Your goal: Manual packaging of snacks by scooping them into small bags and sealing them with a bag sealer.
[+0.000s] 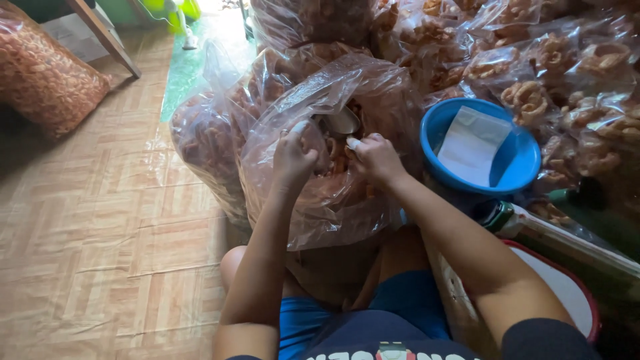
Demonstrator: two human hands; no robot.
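Many stacked bags of snacks (547,60) crowding the right and back; open floor (100,220) only on the left. Large clear bag (333,167) propped between the knees, mouth held wide. Left hand (293,159) clamped on the bag's rim; right hand (377,157) closed around a metal scoop (341,122) just inside the mouth. Likely trouble: thin plastic slipping or tearing, snacks spilling onto the floor. Blue bowl (513,167) with white paper (472,145) just beside the right forearm, easily knocked.
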